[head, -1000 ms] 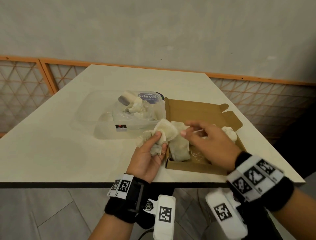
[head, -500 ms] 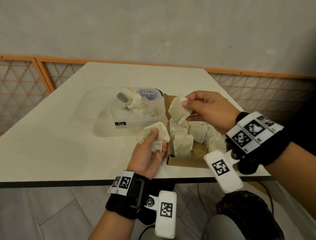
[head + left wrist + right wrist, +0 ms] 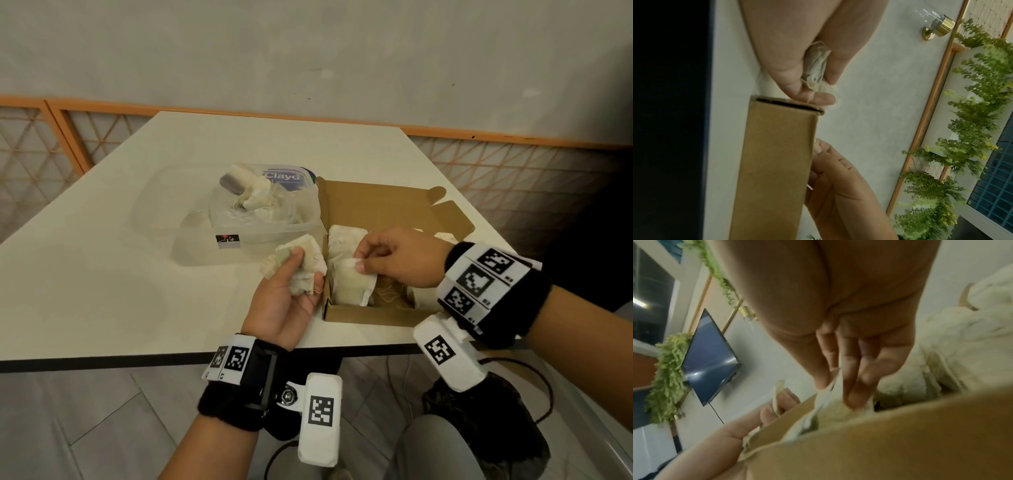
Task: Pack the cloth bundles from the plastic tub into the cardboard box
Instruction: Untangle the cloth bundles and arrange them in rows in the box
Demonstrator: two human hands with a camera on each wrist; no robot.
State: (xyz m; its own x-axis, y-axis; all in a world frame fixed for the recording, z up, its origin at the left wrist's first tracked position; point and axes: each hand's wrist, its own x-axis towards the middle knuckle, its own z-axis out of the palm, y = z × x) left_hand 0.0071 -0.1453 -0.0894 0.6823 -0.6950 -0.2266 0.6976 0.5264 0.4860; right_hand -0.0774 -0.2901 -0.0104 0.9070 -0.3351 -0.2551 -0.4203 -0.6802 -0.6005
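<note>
My left hand [image 3: 291, 291] grips a bunch of cream cloth bundles [image 3: 301, 263] just left of the open cardboard box [image 3: 363, 317]; the left wrist view shows that cloth [image 3: 816, 68] squeezed between thumb and fingers beside the box wall [image 3: 774, 162]. My right hand [image 3: 387, 260] is low over the box and pinches the top edge of a cloth bundle [image 3: 352, 284] that stands inside it, seen also in the right wrist view as cloth [image 3: 830, 402] under the fingertips [image 3: 855, 395]. More bundles [image 3: 342, 240] lie in the box. The clear plastic tub [image 3: 260, 219] behind holds several bundles [image 3: 255, 195].
The white table [image 3: 120, 274] has its near edge just under my wrists. The tub's clear lid [image 3: 161, 212] lies left of the tub. The box flap [image 3: 394, 202] stands open toward the back right. An orange lattice railing [image 3: 51, 137] runs behind the table.
My right hand, which held a bundle raised above the box, has come down and now pinches it inside the box. The left hand stays put with its cloth.
</note>
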